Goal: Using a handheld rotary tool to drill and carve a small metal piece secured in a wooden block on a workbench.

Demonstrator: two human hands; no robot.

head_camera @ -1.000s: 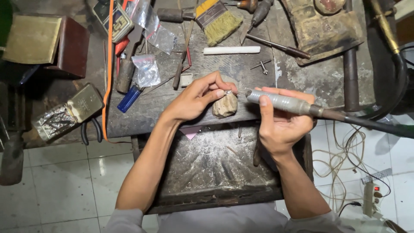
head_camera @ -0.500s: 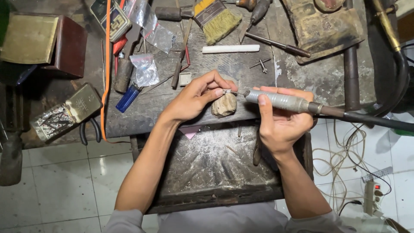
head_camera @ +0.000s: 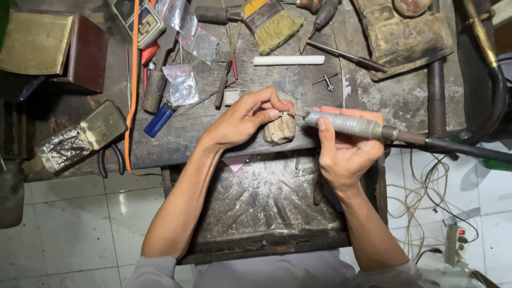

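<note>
My left hand (head_camera: 246,116) pinches a small metal ring (head_camera: 284,113) on top of a worn wooden bench peg (head_camera: 279,130) at the workbench's front edge. My right hand (head_camera: 344,146) grips a grey metal rotary handpiece (head_camera: 346,124); its tip touches the ring. A dark flexible shaft (head_camera: 458,149) runs from the handpiece off to the right. Below both hands a pulled-out drawer (head_camera: 266,208) lies dusted with metal filings.
The workbench (head_camera: 373,90) carries a brush (head_camera: 272,21), a white stick (head_camera: 288,60), files, plastic bags, a blue lighter (head_camera: 159,119) and a small tin (head_camera: 104,125). A brown box (head_camera: 53,45) stands at the left. Cables and a power strip (head_camera: 456,237) lie on the tiled floor at the right.
Both hands hold the same pose; the view has shifted only slightly and the handpiece tip stays at the ring.
</note>
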